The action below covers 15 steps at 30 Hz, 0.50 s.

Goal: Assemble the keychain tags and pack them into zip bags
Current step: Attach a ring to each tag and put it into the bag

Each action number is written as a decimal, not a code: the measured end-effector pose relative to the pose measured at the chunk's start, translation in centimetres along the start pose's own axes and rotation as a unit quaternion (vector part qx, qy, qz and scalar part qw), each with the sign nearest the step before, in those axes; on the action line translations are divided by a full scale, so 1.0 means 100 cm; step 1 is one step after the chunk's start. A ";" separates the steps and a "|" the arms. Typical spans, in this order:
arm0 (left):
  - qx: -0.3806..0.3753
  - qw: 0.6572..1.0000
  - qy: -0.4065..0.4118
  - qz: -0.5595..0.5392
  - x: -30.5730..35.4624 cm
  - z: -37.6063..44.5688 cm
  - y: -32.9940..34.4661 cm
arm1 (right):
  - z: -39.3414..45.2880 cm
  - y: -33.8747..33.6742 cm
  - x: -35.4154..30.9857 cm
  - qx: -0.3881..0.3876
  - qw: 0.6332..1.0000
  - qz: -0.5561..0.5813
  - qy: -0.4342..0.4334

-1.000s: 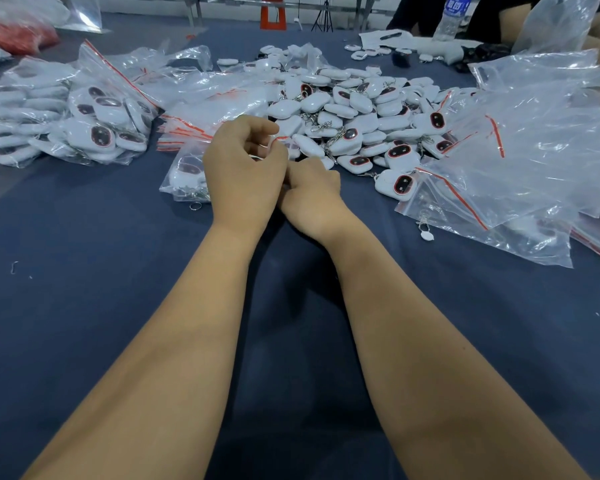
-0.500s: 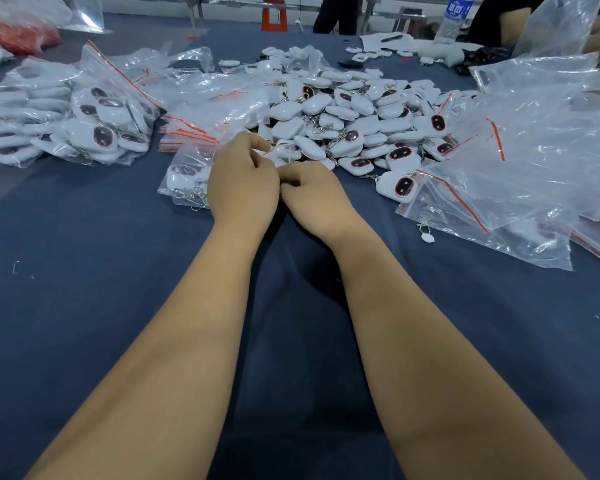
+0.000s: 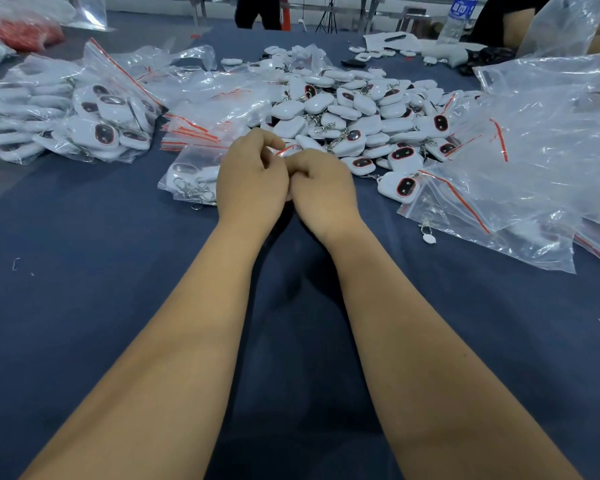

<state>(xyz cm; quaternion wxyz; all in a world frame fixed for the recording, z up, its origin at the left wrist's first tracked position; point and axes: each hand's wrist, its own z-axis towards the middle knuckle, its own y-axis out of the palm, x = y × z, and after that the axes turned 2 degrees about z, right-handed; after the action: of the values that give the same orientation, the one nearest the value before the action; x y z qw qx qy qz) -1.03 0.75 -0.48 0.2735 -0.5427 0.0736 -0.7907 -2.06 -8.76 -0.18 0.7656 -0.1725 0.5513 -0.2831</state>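
1. The left hand (image 3: 252,181) and right hand (image 3: 321,188) meet knuckle to knuckle over the blue bench (image 3: 94,306), fingers curled inward, and both pinch the red-striped top edge of a small zip bag (image 3: 191,174).
2. That bag lies on the bench just left of the left hand, with white keychain tags and metal rings inside it; how firmly the right hand's fingertips hold the strip is hard to tell, since they are tucked under.
3. Right behind the hands sits a big heap of loose keychain tags (image 3: 354,109), white with dark red-rimmed windows, chains tangled among them.
4. One tag (image 3: 397,187) lies at the near edge of the heap, to the right of the right hand.
5. Further right, a spread of empty zip bags (image 3: 534,161) covers the bench; a small white piece on a ring (image 3: 429,237) rests at its near edge.
6. Far left, filled bags of tags (image 3: 94,123) are piled up.
7. At the far end stands a water bottle (image 3: 456,19).
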 end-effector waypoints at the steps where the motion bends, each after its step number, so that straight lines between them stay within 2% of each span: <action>1: -0.013 1.000 -0.010 0.009 -0.001 0.001 0.001 | -0.001 -0.003 0.000 0.045 0.998 0.030 0.020; 3: -0.049 0.997 -0.014 0.055 -0.004 0.002 0.003 | 0.000 -0.010 0.004 0.120 0.992 0.012 0.043; 5: -0.079 0.991 -0.005 0.112 -0.005 0.002 0.005 | 0.003 -0.016 0.010 0.129 0.989 -0.024 0.065; 8: -0.098 0.983 0.015 0.157 -0.005 0.002 0.005 | 0.007 -0.017 0.018 0.060 0.991 -0.079 0.087; 11: -0.100 0.978 0.023 0.181 -0.006 0.002 0.005 | 0.006 -0.013 0.021 -0.019 0.984 -0.163 0.061; 15: -0.032 0.987 -0.021 0.159 -0.004 0.004 0.002 | 0.007 -0.012 0.025 -0.011 0.977 -0.202 0.066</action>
<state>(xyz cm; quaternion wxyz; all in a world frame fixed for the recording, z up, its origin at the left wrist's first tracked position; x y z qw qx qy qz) -0.46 0.85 -0.77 0.3792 -0.5493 0.1784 -0.7229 -1.08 -11.25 -1.12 0.6528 -0.2695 0.5575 -0.4364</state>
